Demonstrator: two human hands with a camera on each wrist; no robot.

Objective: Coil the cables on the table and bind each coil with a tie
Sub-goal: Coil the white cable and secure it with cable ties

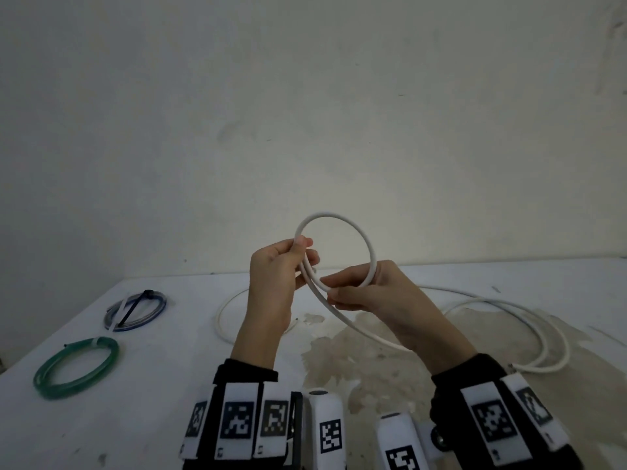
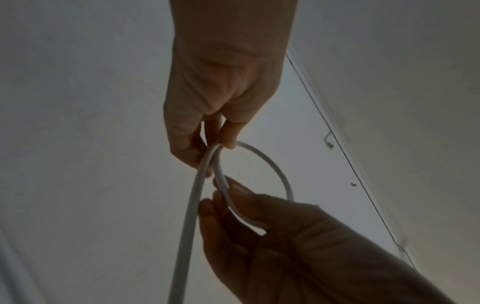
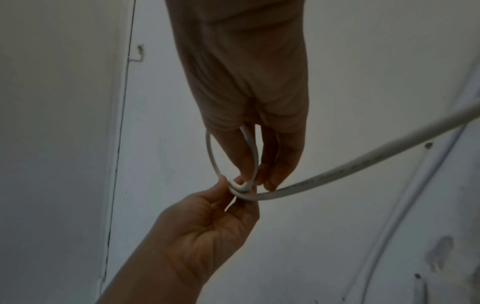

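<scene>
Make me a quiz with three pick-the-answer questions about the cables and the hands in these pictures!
1. Where does the green coil lie?
A. on the table's left side
B. in the right hand
C. on the wall

2. How many finished coils lie on the table?
A. none
B. two
C. five

3. What is the left hand doing?
A. lying flat on the table
B. pinching the white cable
C. holding a green coil

Answers:
1 A: it lies at the left, in front of the blue coil.
2 B: only the green and blue ones lie coiled.
3 B: its fingers pinch the loop where it crosses, and the right hand holds it too.
</scene>
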